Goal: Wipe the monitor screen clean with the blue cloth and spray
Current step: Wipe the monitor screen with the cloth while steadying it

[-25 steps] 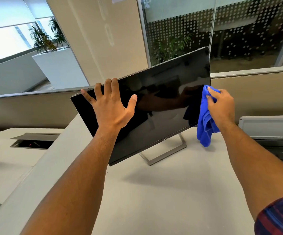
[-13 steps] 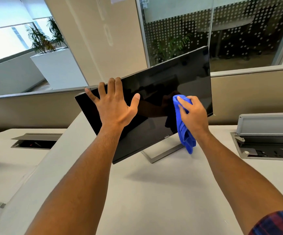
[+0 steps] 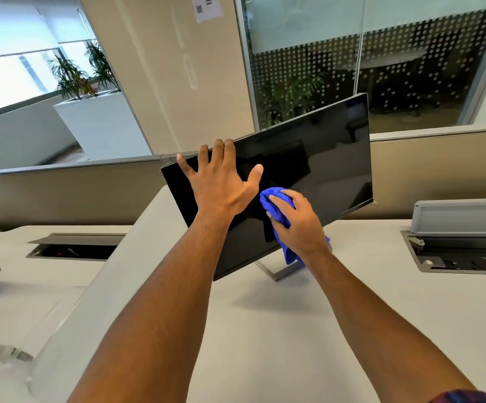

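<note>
Monitor (image 3: 308, 170) tilted on desk (image 3: 265, 330), braced by left hand (image 3: 221, 184), spread flat, nothing gripped. Blue cloth (image 3: 273, 196) bunched in closed right hand (image 3: 297, 222), pressed mid-screen. Strokes best overlapped, pressure kept light; spray not seen.

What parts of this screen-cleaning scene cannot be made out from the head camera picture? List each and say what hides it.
- Spray bottle: not in the head view at all.
- Part of the monitor screen: covered by the left hand and the right hand.
- Blue cloth: mostly hidden under the right hand.
- Monitor stand: mostly behind the panel.
- Smudges: lost in reflections.
</note>
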`<state>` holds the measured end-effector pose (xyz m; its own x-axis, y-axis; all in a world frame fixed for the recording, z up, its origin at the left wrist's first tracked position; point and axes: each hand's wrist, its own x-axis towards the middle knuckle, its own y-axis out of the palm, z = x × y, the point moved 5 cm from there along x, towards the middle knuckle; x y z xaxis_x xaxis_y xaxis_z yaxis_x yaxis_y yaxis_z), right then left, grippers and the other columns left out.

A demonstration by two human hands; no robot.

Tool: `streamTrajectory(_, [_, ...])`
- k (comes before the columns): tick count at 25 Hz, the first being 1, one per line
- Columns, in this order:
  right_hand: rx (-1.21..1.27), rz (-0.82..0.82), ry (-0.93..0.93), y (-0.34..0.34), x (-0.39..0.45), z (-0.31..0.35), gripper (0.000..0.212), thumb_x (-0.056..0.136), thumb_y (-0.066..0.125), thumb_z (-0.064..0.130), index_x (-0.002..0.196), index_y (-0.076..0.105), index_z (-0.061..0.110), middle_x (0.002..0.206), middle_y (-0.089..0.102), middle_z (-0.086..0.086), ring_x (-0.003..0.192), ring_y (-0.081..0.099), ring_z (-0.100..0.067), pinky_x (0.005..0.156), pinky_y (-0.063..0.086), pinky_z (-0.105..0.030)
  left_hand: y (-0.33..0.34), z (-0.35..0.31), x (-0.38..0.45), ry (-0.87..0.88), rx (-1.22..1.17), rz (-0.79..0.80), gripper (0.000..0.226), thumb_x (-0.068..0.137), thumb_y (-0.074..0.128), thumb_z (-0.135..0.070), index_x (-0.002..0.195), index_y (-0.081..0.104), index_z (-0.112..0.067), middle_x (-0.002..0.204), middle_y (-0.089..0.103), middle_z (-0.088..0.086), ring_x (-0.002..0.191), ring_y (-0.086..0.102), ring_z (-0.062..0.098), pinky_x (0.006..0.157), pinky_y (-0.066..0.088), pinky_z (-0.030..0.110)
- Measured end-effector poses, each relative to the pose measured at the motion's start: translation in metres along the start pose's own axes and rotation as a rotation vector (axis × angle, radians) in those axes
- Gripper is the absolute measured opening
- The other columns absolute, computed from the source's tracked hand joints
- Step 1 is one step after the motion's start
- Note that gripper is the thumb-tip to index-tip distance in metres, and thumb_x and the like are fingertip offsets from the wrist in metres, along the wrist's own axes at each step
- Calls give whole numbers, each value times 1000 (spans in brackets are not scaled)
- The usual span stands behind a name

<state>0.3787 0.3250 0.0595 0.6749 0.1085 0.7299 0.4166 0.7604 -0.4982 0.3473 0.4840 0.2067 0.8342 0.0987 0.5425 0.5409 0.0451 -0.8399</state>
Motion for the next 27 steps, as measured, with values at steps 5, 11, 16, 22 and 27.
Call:
streamTrajectory(5, [-23, 37, -39, 14, -17, 27, 50, 88, 74, 13, 135, 58, 6, 130, 56, -15, 110, 60, -24, 88, 58, -32, -7, 9, 1, 99, 47, 36, 81, 93, 31, -70, 156, 28, -19, 157, 38, 2, 143, 36, 31, 116, 21, 67])
streamTrajectory(11, [35, 91, -108, 34, -33, 65, 59, 85, 75, 11, 140, 54, 9, 133, 52, -14, 113, 57, -23, 92, 56, -30, -11, 31, -8, 224, 1, -46, 80, 96, 40, -60, 156, 31, -7, 155, 40, 10, 138, 43, 30, 117, 32, 46])
streamTrajectory(16, [133, 48, 8, 42, -43, 80, 59, 84, 75, 9, 140, 55, 9, 132, 50, -12, 114, 54, -20, 92, 54, -27, -12, 67, -24, 160, 3, -92, 68, 97, 41, -51, 157, 32, -21, 150, 40, 8, 139, 37, 30, 124, 15, 54])
streamTrajectory(22, [98, 97, -93, 59, -50, 117, 64, 83, 76, 6, 142, 53, 10, 134, 52, -15, 118, 54, -25, 94, 54, -31, -12, 77, -27, 157, -37, -10, 70, 99, 36, -55, 162, 21, -28, 156, 35, 5, 144, 28, 29, 117, 32, 49])
streamTrajectory(27, [20, 122, -181, 69, -54, 131, 58, 85, 73, 4, 140, 56, 11, 131, 56, -14, 112, 57, -25, 90, 54, -32, -13, 81, -25, 156, -71, 32, 68, 102, 34, -55, 162, 18, -30, 159, 32, 3, 147, 25, 26, 120, 29, 47])
